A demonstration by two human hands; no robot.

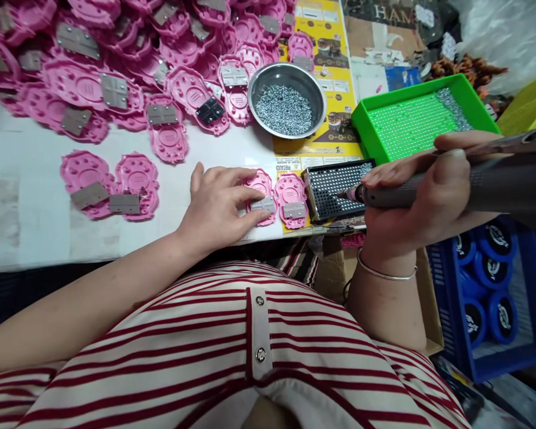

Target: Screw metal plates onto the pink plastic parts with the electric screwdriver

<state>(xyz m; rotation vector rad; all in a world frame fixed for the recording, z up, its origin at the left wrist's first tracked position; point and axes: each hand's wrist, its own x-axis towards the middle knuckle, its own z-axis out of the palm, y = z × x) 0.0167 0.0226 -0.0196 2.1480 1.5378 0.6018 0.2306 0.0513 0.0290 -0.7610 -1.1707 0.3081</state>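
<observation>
Aiming my screwdriver at the tray, right hand curled round it: likely screw pickup, calling for steadiness; left of tray, left hand spreads on casing.

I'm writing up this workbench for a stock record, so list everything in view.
Pink shells: heaped, uncounted, upper left; two at left, two by left hand
Plates: grey, mostly, one black, on shells
Bowl: one, silver, top centre, holding silver screws
Tray: one, green, right, some screws
Perforated tray: one, black, beside shells
Printed sheet: yellow, under bowl
Tabletop: one, white
Plastic wrap: clear, top right
Clutter: brown, unclear, top right
Container: one, yellow, right edge
Crate: one, blue, lower right, several blue discs
Box: brown, beside crate
Power screwdriver: one, grey, right hand
Bracelet: one, silver, right wrist
Shirt: cream, red stripes
Left hand: on shell
Right hand: holding screwdriver
</observation>
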